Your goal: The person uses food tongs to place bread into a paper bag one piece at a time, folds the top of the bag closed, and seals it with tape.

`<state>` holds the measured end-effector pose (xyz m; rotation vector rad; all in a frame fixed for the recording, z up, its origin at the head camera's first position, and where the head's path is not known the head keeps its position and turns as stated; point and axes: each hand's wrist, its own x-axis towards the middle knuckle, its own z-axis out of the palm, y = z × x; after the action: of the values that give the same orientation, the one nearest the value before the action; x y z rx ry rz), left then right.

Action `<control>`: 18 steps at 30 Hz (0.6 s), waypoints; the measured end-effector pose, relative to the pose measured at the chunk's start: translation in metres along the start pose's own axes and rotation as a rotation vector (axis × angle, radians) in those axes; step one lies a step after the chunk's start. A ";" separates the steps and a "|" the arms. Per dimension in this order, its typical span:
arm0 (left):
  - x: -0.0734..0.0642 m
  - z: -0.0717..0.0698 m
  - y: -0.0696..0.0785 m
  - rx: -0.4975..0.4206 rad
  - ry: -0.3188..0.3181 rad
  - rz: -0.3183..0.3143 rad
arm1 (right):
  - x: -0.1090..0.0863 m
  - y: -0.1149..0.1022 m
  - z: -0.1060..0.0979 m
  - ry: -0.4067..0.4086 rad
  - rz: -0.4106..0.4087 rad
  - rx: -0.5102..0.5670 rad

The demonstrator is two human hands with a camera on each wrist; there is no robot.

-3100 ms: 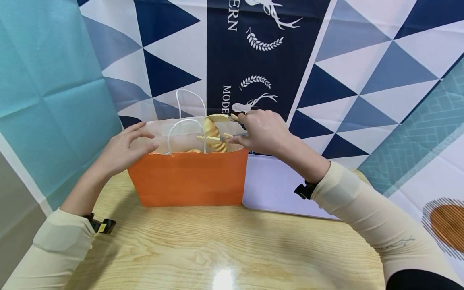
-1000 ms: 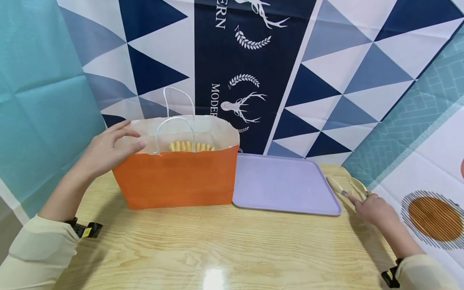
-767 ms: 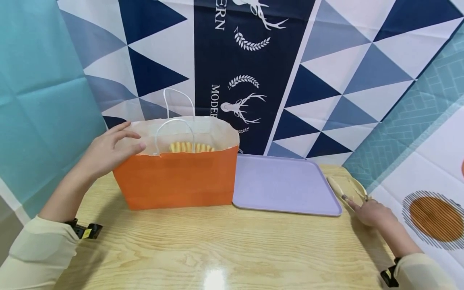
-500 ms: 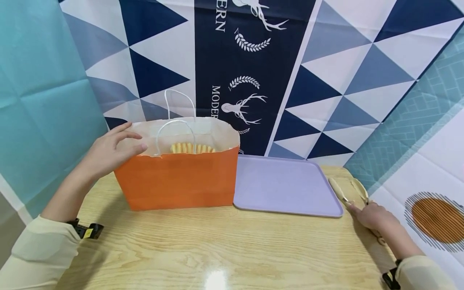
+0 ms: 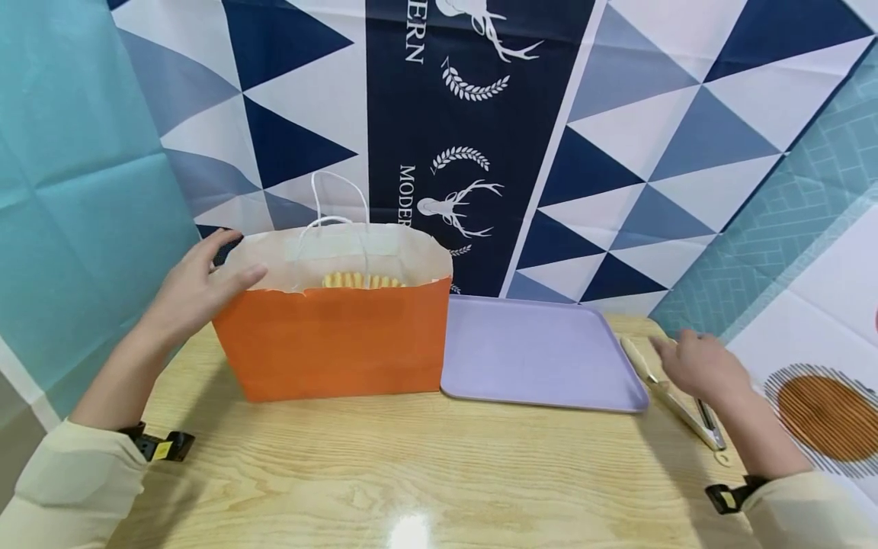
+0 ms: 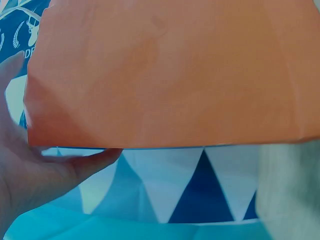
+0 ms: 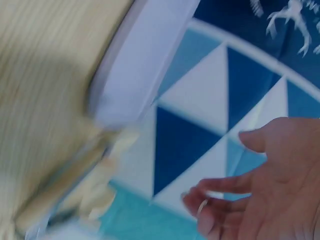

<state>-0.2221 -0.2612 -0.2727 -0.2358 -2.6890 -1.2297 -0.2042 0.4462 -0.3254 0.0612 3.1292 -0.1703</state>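
An orange paper bag (image 5: 332, 343) with white handles stands upright on the table. A ridged yellow bread roll (image 5: 360, 280) shows just above its front rim; the rest is hidden inside. My left hand (image 5: 188, 293) is spread at the bag's left top corner. In the left wrist view, one straight finger (image 6: 97, 162) lies along the bag's side. On the right, tongs (image 5: 679, 408) with pale yellow tips lie on the table beside the tray. My right hand (image 5: 706, 370) hovers above them, holding nothing, and hides part of them. The right wrist view shows its fingers loosely bent.
A lavender tray (image 5: 542, 354) lies flat between the bag and the tongs. Patterned cloth (image 5: 480, 114) hangs close behind the table, with teal cloth (image 5: 75, 152) at the left. The wooden table (image 5: 411, 473) extends in front of the bag and tray.
My right hand carried the tongs from the bag to the table's right side, let them go and rose off them. My left hand stays by the bag, its fingers shifted slightly left.
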 end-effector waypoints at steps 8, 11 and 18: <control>-0.016 0.007 -0.034 -0.559 0.014 0.091 | 0.011 -0.106 0.037 0.137 -0.354 0.476; -0.021 0.019 -0.051 -0.494 -0.023 0.140 | 0.020 -0.145 0.055 0.046 -0.480 0.692; -0.034 0.057 -0.082 -0.404 -0.148 -0.013 | 0.031 -0.232 0.091 -0.202 -0.577 0.944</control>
<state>-0.2118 -0.2729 -0.3769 -0.3753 -2.5325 -1.8188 -0.2440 0.2068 -0.3913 -0.7802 2.4759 -1.4869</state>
